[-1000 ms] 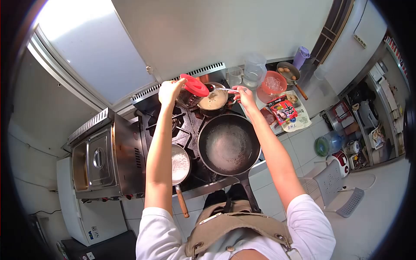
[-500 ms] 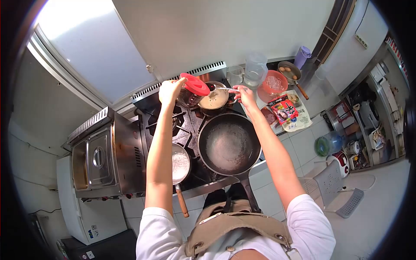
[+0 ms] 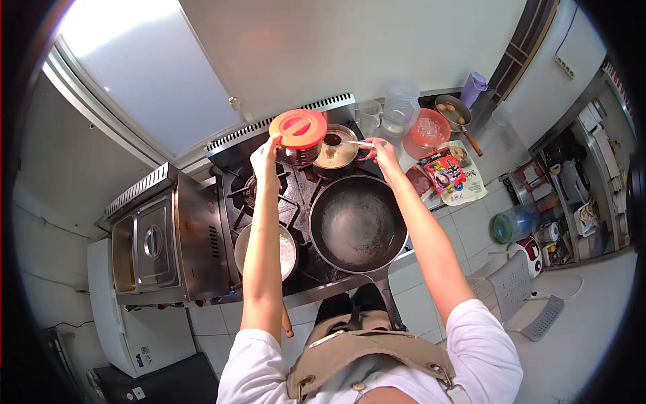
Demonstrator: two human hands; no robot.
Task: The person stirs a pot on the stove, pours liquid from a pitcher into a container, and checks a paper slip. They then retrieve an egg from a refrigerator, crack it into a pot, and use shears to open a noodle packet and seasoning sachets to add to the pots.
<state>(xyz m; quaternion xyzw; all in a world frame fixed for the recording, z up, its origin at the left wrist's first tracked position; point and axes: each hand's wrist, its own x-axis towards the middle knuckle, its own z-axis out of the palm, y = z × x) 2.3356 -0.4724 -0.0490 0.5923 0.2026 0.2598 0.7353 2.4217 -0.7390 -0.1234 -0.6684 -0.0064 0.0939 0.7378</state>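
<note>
My left hand (image 3: 265, 156) is closed on a see-through pitcher (image 3: 296, 156) with a red lid (image 3: 298, 128) and dark contents. The pitcher is nearly upright, just left of a small pot (image 3: 346, 158) holding pale, cloudy liquid. In my right hand (image 3: 381, 153) is the metal handle of a ladle (image 3: 358, 142). Its bowl looks dark, perhaps from dark liquid, and hangs over the pot beside the pitcher. A large black wok (image 3: 360, 225) with a little liquid inside sits nearer my body. To its left, my left forearm partly hides a saucepan (image 3: 288, 252) with whitish contents.
Right of the stove are a clear jug (image 3: 400, 108), a red tub (image 3: 426, 133), a red noodle packet (image 3: 444, 171) and a pan of eggs (image 3: 453, 110). A steel countertop unit (image 3: 158, 246) adjoins the stove's left side. The wok's handle points toward my body.
The red-lidded pitcher has turned from tilted to more upright, its lid now facing up. The ladle's dark bowl now shows more fully over the pot. My right hand has barely moved.
</note>
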